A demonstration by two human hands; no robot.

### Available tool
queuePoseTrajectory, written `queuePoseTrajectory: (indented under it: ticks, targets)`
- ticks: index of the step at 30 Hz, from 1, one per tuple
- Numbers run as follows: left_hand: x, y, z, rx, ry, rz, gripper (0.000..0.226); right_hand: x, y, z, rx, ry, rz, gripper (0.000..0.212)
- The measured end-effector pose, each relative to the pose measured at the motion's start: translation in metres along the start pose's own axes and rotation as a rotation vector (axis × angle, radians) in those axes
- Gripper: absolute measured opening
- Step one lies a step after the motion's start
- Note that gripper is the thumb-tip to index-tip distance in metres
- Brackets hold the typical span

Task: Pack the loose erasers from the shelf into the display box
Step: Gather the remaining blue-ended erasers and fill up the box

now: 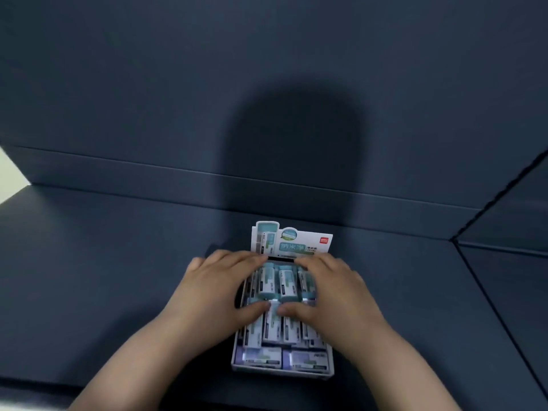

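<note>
The erasers (278, 284) are sitting in the box (280, 369), which is resting on the shelf (103, 277) straight in front of you, between your two forearms. The far row, with teal ends, is riding a little higher than the rest, and that is the row you are handling. Your left hand (213, 289) is coming over the box's left side and your right hand (335, 289) over its right side, so the row is lying directly under and between both palms. Each hand is curling its fingers over the far ends of these erasers while its thumb is pressing on the near ends, the left thumb (252, 308) and right thumb (296, 310) almost meeting at the middle; both hands are gripping the row this way. Nearer to you, more erasers are lying flat in the box, uncovered by your hands, with two lying crosswise against the front wall. The box's printed card (292, 243) is standing upright just beyond your fingertips. Behind it the dark blue wall (148, 99) is carrying a broad shadow (293, 149).
</note>
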State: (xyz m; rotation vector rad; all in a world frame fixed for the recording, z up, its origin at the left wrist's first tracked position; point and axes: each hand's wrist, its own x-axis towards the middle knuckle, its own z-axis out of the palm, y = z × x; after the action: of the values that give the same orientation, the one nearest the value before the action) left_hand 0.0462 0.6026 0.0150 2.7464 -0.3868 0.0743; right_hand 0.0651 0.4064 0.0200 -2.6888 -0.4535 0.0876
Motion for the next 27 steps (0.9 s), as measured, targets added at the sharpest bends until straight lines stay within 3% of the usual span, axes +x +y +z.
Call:
queuePoseTrajectory:
  ticks: [12, 20, 27]
  targets:
    - [-0.010, 0.012, -0.029, 0.053, 0.130, 0.059, 0.053, -0.043, 0.014, -0.022, 0.154, 0.174, 0.121, 0.086]
    - [-0.007, 0.070, -0.015, 0.292, 0.054, 0.130, 0.055, -0.050, 0.017, -0.017, -0.135, 0.042, 0.044, 0.083]
    - [0.002, 0.124, 0.005, 0.350, 0.072, 0.136, 0.059, -0.069, 0.063, -0.036, -0.051, 0.023, -0.052, 0.078]
